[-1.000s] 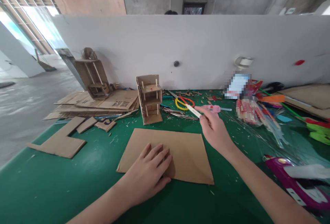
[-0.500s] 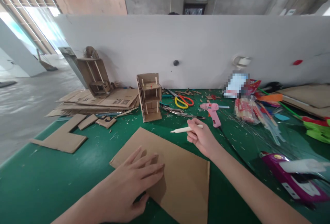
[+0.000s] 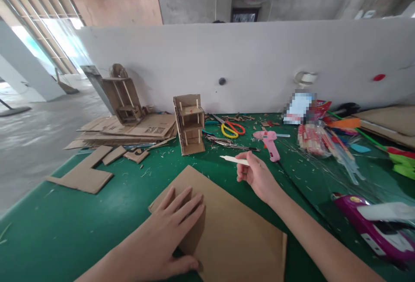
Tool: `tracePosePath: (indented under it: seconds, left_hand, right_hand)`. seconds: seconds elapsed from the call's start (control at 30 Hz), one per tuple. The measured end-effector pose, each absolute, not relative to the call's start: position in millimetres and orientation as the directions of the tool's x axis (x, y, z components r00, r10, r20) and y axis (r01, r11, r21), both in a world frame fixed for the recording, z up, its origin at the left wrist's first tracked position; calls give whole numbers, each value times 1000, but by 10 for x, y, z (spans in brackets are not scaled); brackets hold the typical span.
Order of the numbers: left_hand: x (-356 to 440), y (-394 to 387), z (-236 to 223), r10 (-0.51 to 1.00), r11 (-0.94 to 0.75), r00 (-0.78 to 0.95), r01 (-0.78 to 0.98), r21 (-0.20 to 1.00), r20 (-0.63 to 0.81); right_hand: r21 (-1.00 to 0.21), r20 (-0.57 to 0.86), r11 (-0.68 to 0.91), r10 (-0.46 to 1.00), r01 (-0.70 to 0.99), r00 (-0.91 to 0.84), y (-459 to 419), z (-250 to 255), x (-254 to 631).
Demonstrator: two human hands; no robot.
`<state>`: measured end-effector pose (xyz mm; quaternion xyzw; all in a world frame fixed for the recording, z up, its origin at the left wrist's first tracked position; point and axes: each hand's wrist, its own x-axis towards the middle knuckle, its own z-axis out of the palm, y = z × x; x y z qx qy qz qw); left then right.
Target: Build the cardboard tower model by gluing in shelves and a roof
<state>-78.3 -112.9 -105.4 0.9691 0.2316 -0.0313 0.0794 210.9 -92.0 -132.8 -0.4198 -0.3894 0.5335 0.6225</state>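
Observation:
A flat sheet of brown cardboard (image 3: pixel 236 225) lies on the green tabletop in front of me, turned cornerwise. My left hand (image 3: pixel 171 230) rests on its left part, fingers stretched out and slightly spread. Above the far right edge of the sheet, my right hand (image 3: pixel 257 176) pinches a white pen (image 3: pixel 234 160) between thumb and fingers. The pen's tip points left and stays clear of the cardboard. Just beyond the sheet stands a small cardboard shelf model (image 3: pixel 190 124) with thin stick posts.
A pink glue gun (image 3: pixel 269 142) and yellow-and-red scissors (image 3: pixel 231 129) lie behind my right hand. Cut cardboard pieces (image 3: pixel 82 176) and stacked sheets (image 3: pixel 145 124) are at left. Bundled sticks (image 3: pixel 311 139) and a purple device (image 3: pixel 372 228) are on the right. A white partition (image 3: pixel 181 57) closes the back.
The cardboard sheet has turned and shifted right under my left hand, whose fingers now lie flatter. My right hand has moved slightly right and down, still holding the pen.

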Motion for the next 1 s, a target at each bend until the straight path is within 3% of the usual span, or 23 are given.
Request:
tracePosePath:
  seconds: [0.17, 0.27, 0.4, 0.47, 0.67, 0.9, 1.0]
  left_hand:
    - [-579, -973, -987, 278, -926, 952, 301, 229, -127]
    - [-487, -757, -956, 213, -949, 972, 229, 216, -97]
    - [-549, -470, -935, 314, -943, 948, 317, 98, -48]
    - [-638, -406, -938, 345, -931, 936, 350, 100, -66]
    - [-803, -449, -939, 353, -883, 930, 369, 291, -107]
    - [-828, -402, -952, 394, -815, 915, 393, 427, -91]
    - [-1017, -217, -970, 575, -747, 817, 499, 439, 51]
  right_hand:
    - [-936, 46, 95, 987, -339, 151, -907, -1376, 2107]
    - [-924, 40, 104, 983, -368, 177, -899, -1369, 2115]
    - [-916, 40, 123, 975, -382, 220, -891, -1368, 2117]
    - [-933, 58, 135, 972, -335, 229, -899, -1377, 2097]
    - [-985, 157, 168, 966, -36, 207, -960, -1405, 1963]
    - [-993, 110, 115, 976, -13, 186, -969, -1361, 1976]
    - [-994, 109, 104, 979, 36, 172, -974, -1367, 1985]
